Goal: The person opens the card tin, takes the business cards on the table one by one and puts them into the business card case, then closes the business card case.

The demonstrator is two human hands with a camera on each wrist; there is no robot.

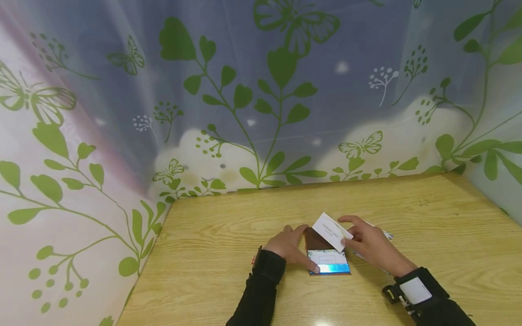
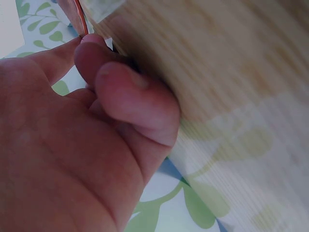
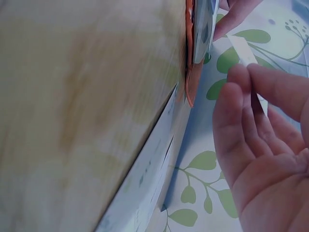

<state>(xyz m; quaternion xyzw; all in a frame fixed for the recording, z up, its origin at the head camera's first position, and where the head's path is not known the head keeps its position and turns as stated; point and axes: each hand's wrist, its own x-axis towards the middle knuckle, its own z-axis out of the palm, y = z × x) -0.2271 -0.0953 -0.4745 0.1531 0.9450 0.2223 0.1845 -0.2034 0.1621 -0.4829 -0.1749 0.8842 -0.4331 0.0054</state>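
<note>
A white printed card (image 1: 331, 232) is pinched between the thumb and fingers of my right hand (image 1: 373, 246), tilted over the upper part of a brown card holder (image 1: 318, 240). In the right wrist view that card (image 3: 244, 50) shows nearly edge-on. My left hand (image 1: 285, 246) holds the holder at its left side, thumb on the lower left corner and a finger at the upper left. A floral-edged card (image 1: 326, 256) sits in the holder above a shiny blue strip (image 1: 336, 268). In the left wrist view, the left hand's other fingers (image 2: 137, 96) are curled against the tabletop.
More white cards (image 3: 140, 179) lie on the wooden table (image 1: 212, 253), partly hidden under my right hand in the head view. A curtain (image 1: 228, 113) with leaves and butterflies hangs behind the table. Both wrists wear black straps (image 1: 271, 266).
</note>
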